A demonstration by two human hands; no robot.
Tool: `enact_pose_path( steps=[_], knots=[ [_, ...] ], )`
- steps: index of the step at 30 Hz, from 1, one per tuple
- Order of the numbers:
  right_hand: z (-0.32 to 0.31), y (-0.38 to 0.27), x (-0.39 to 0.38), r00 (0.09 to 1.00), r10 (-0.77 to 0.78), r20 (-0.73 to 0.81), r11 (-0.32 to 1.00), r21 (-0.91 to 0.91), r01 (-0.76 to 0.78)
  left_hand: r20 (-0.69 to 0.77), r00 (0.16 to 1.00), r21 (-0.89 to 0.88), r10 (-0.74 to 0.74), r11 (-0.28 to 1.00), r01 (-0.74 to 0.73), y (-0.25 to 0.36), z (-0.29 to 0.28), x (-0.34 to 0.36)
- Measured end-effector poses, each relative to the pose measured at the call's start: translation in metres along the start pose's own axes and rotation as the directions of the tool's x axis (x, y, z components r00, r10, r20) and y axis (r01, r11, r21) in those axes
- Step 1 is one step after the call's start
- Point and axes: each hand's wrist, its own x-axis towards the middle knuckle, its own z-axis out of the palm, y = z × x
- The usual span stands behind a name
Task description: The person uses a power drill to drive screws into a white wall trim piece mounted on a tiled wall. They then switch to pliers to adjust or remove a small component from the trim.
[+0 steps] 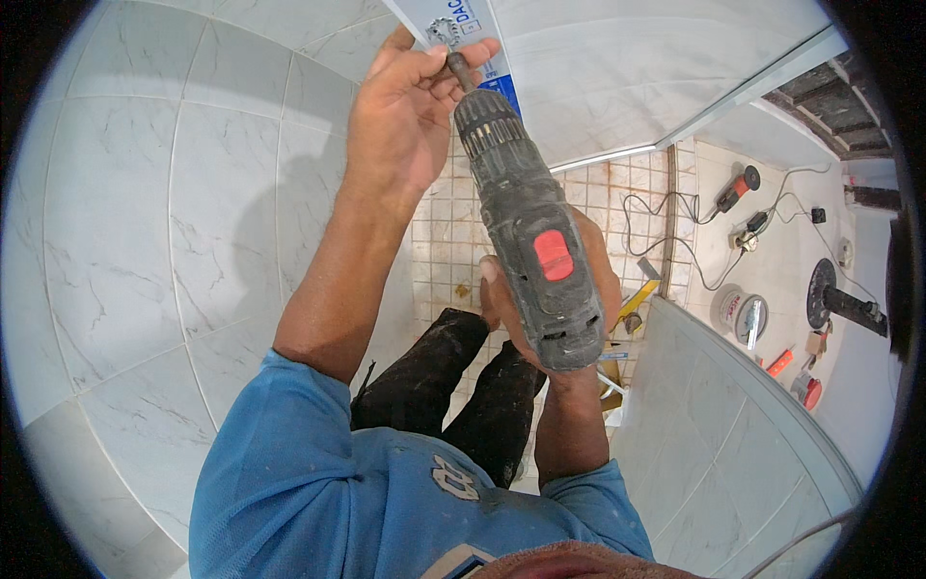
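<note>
The right hand (598, 270) is clamped around a dusty black-and-grey power drill (511, 193) with a red switch on its housing; the thumb shows on the left side of the body and the rest of the hand on the right side. The drill points up and slightly left, away from the right hand, toward the left hand (405, 116). There the bit (463, 73) sticks out of the chuck, its tip among the left hand's thumb and fingers. These are bent close about the tip, but I cannot tell whether they pinch it or only steady what lies behind it. Just behind the left hand's fingertips is a white-and-blue printed sheet or box (490, 29), with a rough, mottled grey ring on it beside the thumb.

To the left of the left hand stands a wall of marbled tiles (125, 183). Below the hands are black trousers (424, 372) and a floor of small square tiles (439, 241). Just to the right of the right hand, lower down, lies a yellow tool (637, 297). Well apart from that hand, farther right on a pale floor, are a red-and-black power tool (735, 191) with a round disc, tangled cables, a tub (738, 311), a black disc on a bar (822, 291) and an orange-red tool (779, 363).
</note>
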Motion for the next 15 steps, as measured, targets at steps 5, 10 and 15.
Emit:
enact_pose_path(
  steps=[5, 10, 15],
  knots=[
    [-0.004, -0.009, 0.006, 0.988, -0.138, -0.070, 0.990, -0.022, 0.137, -0.044, 0.999, -0.025, 0.013, 1.000, -0.014, -0.003, 0.002, 0.001],
    [-0.009, -0.015, 0.010, 0.997, -0.069, -0.044, 0.995, 0.071, 0.072, -0.050, 0.999, -0.040, 0.006, 0.999, -0.008, -0.004, 0.003, 0.001],
    [-0.012, -0.014, 0.009, 0.998, -0.048, -0.037, 0.987, 0.154, 0.054, -0.050, 0.998, -0.113, -0.030, 0.993, 0.024, -0.005, 0.004, 0.001]
  ],
)
